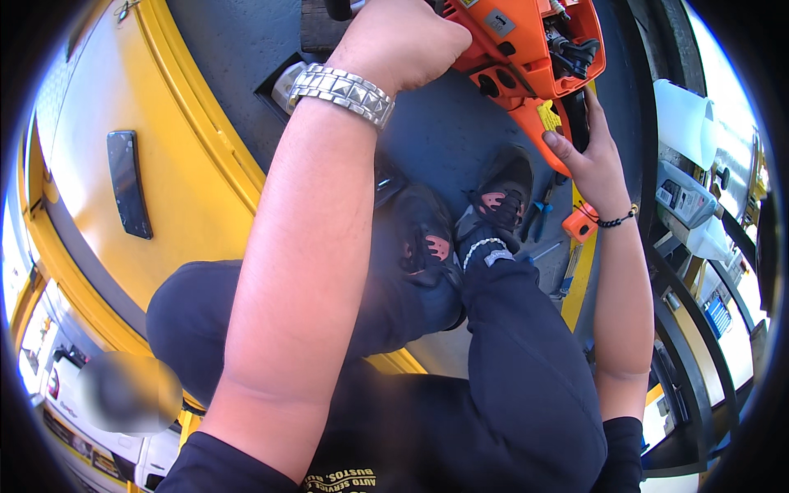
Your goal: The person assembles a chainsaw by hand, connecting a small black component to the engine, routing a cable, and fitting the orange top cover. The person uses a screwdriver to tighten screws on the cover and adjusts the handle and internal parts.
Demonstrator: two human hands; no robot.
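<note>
An orange chainsaw (534, 76) lies at the top of the view, its upper side uncovered and dark inner parts exposed. My right hand (593, 156) holds its rear handle, thumb on the orange side near a yellow tag and fingers around the far side. My left hand (403, 41), below which a silver watch (345, 92) circles the wrist, is closed beside the saw's left side. Its fingers are mostly hidden, so what they hold cannot be made out. A black rounded grip (338, 8) shows just left of that hand.
Between my shoes and the right hand, pliers (538, 215), a screwdriver (546, 251) and a small orange part (580, 222) lie on the dark floor. A phone (130, 185) rests on the yellow surface at left. Bottles (685, 195) stand on a rack at right.
</note>
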